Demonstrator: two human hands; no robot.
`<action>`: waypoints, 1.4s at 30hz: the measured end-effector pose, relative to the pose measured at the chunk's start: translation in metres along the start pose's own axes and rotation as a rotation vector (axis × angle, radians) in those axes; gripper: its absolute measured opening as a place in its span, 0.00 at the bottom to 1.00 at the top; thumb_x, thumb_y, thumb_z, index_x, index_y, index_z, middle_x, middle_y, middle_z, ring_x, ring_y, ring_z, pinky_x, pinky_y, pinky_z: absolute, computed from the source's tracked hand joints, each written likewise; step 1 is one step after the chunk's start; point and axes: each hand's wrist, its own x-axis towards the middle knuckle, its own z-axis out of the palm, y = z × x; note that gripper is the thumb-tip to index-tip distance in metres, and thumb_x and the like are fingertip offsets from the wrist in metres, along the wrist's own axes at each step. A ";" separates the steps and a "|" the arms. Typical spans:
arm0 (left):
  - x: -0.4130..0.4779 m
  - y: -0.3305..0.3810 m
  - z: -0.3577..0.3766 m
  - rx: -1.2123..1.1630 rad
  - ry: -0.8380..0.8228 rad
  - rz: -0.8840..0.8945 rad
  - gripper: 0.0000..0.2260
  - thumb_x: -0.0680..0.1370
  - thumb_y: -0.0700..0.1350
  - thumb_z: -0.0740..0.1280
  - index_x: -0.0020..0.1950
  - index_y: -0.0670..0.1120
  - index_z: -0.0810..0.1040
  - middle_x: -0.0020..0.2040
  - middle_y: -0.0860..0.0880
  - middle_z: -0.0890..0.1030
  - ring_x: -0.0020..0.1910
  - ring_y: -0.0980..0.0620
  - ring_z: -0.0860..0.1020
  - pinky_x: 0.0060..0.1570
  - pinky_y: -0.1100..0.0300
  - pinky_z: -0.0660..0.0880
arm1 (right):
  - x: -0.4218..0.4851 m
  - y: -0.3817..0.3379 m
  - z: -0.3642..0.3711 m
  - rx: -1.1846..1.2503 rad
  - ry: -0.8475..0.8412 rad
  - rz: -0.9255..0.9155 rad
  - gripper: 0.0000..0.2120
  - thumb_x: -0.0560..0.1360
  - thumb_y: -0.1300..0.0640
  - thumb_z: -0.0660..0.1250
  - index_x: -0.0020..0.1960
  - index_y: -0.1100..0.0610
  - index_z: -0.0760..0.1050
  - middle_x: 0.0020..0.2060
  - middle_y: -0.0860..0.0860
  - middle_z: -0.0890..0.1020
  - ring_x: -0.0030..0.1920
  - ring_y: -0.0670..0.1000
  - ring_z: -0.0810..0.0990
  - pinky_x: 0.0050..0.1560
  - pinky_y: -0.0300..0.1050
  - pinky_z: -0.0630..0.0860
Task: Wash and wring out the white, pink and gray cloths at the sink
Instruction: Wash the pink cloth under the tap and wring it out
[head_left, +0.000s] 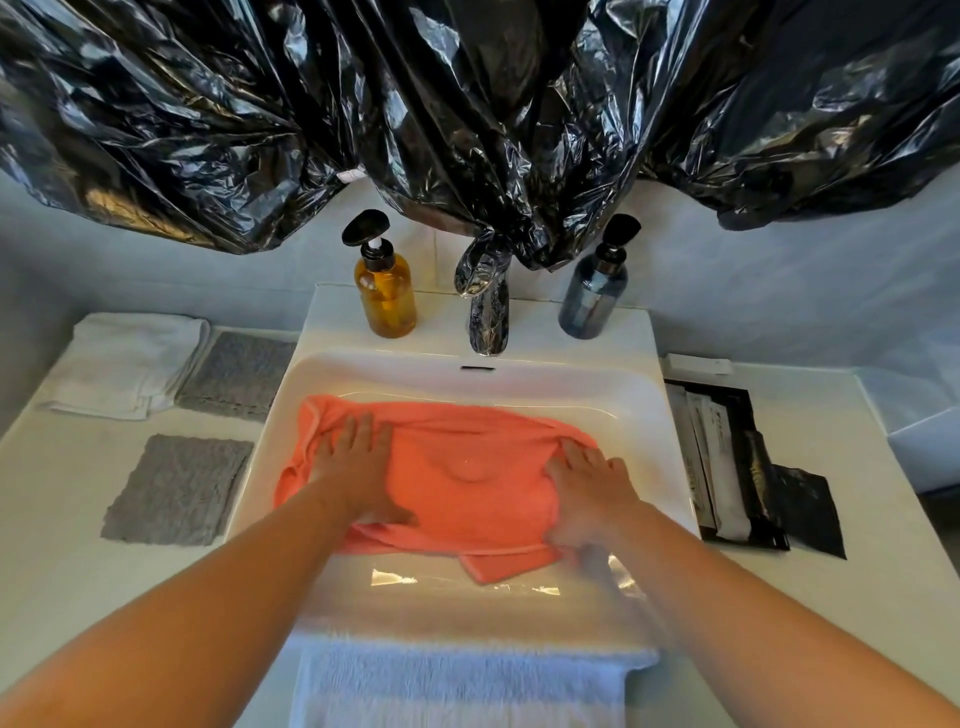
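Pressing with flat, straight fingers, left hand and right hand hold the pink cloth under them, likely to scrub it.

A faucet, amber bottle and dark bottle crowd the sink's back ledge under low black plastic; near side open.

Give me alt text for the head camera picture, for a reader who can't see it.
The left hand and right hand press flat on a pink cloth spread in a white sink. A folded white cloth and two gray cloths lie on the counter to its left; an amber bottle and a dark bottle flank the faucet.
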 end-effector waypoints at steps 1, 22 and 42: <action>0.003 -0.004 -0.001 -0.015 0.005 -0.013 0.65 0.63 0.76 0.69 0.81 0.46 0.33 0.81 0.42 0.34 0.80 0.39 0.37 0.78 0.38 0.43 | 0.000 0.006 -0.007 -0.070 -0.042 0.006 0.43 0.64 0.39 0.72 0.76 0.47 0.62 0.79 0.52 0.55 0.77 0.58 0.56 0.72 0.58 0.60; -0.015 0.033 -0.166 -0.791 0.962 0.420 0.18 0.77 0.51 0.72 0.65 0.49 0.80 0.51 0.52 0.82 0.46 0.50 0.80 0.49 0.52 0.79 | 0.015 -0.034 -0.145 1.369 0.443 -0.133 0.12 0.83 0.51 0.63 0.47 0.58 0.79 0.44 0.53 0.83 0.41 0.49 0.80 0.45 0.46 0.79; 0.042 0.005 -0.154 -1.288 0.718 -0.125 0.35 0.67 0.49 0.80 0.70 0.45 0.68 0.58 0.50 0.76 0.58 0.49 0.77 0.57 0.54 0.75 | -0.014 -0.021 -0.101 1.402 0.289 0.042 0.05 0.81 0.59 0.65 0.49 0.59 0.79 0.45 0.56 0.82 0.39 0.51 0.78 0.42 0.45 0.77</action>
